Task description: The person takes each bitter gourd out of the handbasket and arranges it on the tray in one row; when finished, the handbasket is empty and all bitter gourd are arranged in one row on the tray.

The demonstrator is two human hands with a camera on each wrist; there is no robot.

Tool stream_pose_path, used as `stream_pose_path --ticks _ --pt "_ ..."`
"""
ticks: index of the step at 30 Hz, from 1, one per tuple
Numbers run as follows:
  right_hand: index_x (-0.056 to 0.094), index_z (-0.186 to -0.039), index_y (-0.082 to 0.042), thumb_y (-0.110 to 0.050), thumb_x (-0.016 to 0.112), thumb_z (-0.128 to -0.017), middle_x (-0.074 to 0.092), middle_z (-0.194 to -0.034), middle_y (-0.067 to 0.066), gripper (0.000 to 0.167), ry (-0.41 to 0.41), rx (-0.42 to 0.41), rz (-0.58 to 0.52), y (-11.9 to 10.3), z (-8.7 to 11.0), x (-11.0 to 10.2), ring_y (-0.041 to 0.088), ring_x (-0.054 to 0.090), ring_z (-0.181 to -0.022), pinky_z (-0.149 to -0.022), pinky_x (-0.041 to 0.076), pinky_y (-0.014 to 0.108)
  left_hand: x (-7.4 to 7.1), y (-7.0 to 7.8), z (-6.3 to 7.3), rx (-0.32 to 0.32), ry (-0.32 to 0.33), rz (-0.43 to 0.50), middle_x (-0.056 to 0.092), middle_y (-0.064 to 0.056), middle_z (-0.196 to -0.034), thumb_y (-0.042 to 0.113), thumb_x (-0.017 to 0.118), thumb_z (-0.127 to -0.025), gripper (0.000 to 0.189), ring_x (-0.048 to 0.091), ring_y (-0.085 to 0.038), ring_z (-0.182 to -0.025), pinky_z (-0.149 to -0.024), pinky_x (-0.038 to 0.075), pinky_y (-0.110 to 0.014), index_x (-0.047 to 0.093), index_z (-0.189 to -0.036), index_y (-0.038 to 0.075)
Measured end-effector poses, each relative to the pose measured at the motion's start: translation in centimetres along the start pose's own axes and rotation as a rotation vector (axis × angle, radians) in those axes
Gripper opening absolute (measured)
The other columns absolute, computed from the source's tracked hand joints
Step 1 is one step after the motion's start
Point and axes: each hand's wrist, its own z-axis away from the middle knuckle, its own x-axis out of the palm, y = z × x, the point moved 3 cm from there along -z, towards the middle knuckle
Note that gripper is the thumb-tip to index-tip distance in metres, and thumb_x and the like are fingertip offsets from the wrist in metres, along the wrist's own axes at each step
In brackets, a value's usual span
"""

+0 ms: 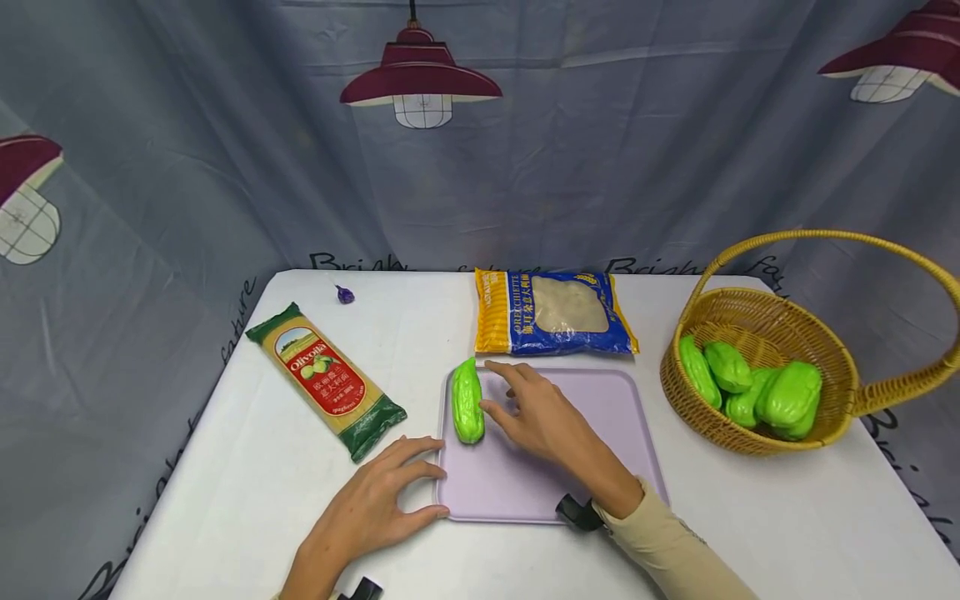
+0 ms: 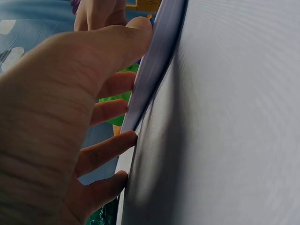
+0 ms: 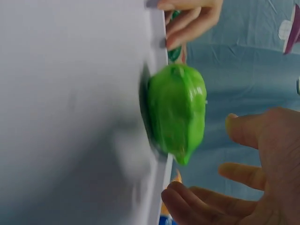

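A bright green, ridged toy vegetable (image 1: 468, 402), shaped like a short bitter melon, lies lengthwise along the left side of a pale purple tray (image 1: 570, 483). My right hand (image 1: 536, 412) hovers over the tray just right of it. In the right wrist view, thumb and fingers of that hand (image 3: 234, 173) are spread, with a gap between them and the green vegetable (image 3: 178, 110). My left hand (image 1: 378, 496) is at the tray's left edge, fingers apart. In the left wrist view its fingertips (image 2: 123, 84) are right at the tray rim (image 2: 152, 61).
A wicker basket (image 1: 675, 400) with a tall handle stands at the right, holding several green toy vegetables (image 1: 787, 392). Behind the tray lies a blue and yellow orecchiette bag (image 1: 495, 312). A spaghetti pack (image 1: 326, 375) lies at the left, with a small purple item (image 1: 345, 295) beyond it.
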Motion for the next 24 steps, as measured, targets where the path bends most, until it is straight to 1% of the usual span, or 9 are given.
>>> stream_pose_path --ticks 3,7,10,14,20,24 --pt "0.055 -0.155 -0.016 -0.036 0.075 -0.102 0.066 -0.138 0.016 0.060 0.015 0.017 0.007 0.9 0.4 -1.1 0.027 0.074 -0.105 -0.076 0.067 0.042 0.0 0.0 0.0 -0.010 -0.006 -0.009 0.064 0.007 -0.147 0.049 0.092 -0.083 0.037 0.061 -0.017 -0.136 -0.124 0.048 -0.047 0.080 -0.110 0.026" --pt "0.057 -0.154 -0.015 -0.035 0.075 -0.102 0.067 -0.138 0.016 0.058 0.045 0.035 0.031 2.2 1.0 -2.7 0.029 0.075 -0.107 -0.079 0.068 0.046 0.0 0.1 0.0 -0.021 -0.012 -0.015 0.064 0.008 -0.148 0.050 0.092 -0.083 0.038 0.061 -0.016 -0.136 -0.124 0.047 -0.044 0.080 -0.110 0.027" --pt "0.058 -0.153 -0.014 -0.034 0.076 -0.102 0.068 -0.135 0.017 0.058 0.078 0.050 0.057 3.1 1.5 -4.0 0.031 0.075 -0.106 -0.078 0.068 0.047 0.0 0.0 0.1 -0.026 -0.013 -0.014 0.064 0.008 -0.147 0.049 0.093 -0.082 0.038 0.061 -0.016 -0.136 -0.124 0.047 -0.043 0.080 -0.110 0.027" --pt "0.058 -0.153 -0.012 -0.032 0.076 -0.102 0.067 -0.138 0.017 0.057 0.112 0.072 0.084 4.2 2.2 -5.8 0.034 0.075 -0.106 -0.080 0.069 0.049 0.0 0.1 0.0 -0.024 -0.006 -0.007 0.065 0.007 -0.147 0.047 0.095 -0.081 0.038 0.062 -0.016 -0.135 -0.124 0.048 -0.043 0.080 -0.110 0.026" --pt "0.059 -0.150 -0.007 -0.025 0.080 -0.099 0.068 -0.136 0.022 0.058 0.172 0.068 0.099 6.0 3.5 -8.1 0.037 0.074 -0.106 -0.082 0.068 0.054 0.0 0.1 0.0 -0.015 0.005 0.004 0.065 0.006 -0.146 0.046 0.094 -0.082 0.037 0.063 -0.018 -0.135 -0.123 0.049 -0.046 0.080 -0.109 0.025" --pt "0.061 -0.149 -0.007 -0.025 0.083 -0.097 0.069 -0.132 0.023 0.060 0.205 0.071 0.125 6.9 4.6 -9.4 0.040 0.073 -0.105 -0.082 0.066 0.057 -0.1 0.1 0.1 -0.019 0.004 -0.003 0.065 0.008 -0.146 0.048 0.094 -0.082 0.037 0.063 -0.017 -0.134 -0.122 0.050 -0.045 0.080 -0.109 0.026"
